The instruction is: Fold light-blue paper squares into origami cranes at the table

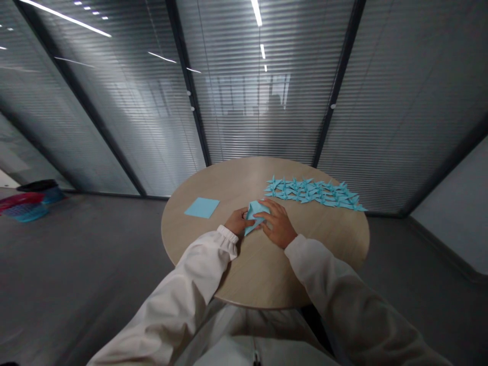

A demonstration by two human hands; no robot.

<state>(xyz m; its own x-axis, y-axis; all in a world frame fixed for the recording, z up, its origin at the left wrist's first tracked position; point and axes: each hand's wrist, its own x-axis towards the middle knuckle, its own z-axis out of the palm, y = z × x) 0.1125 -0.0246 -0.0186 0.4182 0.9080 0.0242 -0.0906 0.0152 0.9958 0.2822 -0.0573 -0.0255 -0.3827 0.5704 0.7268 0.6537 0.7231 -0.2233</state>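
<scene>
A partly folded piece of light-blue origami paper [254, 208] is held between my two hands over the middle of the round table. My left hand [238, 221] grips its left side, the thumb lying across the lower part. From the right, my right hand [279, 223] holds it with the fingers over its upper and right edges. Some of the paper is hidden behind the fingers. Left of my hands lies a flat stack or sheet of blue square paper [202, 207]. Rows of folded blue paper cranes [312, 192] stand at the back right.
The round wooden table [267, 279] reaches close to a glass partition with blinds [259, 122]. On the floor at far left are a red and blue basket [25, 207] and a bin with a black rim [43, 190]. A white wall [453, 223] is at right.
</scene>
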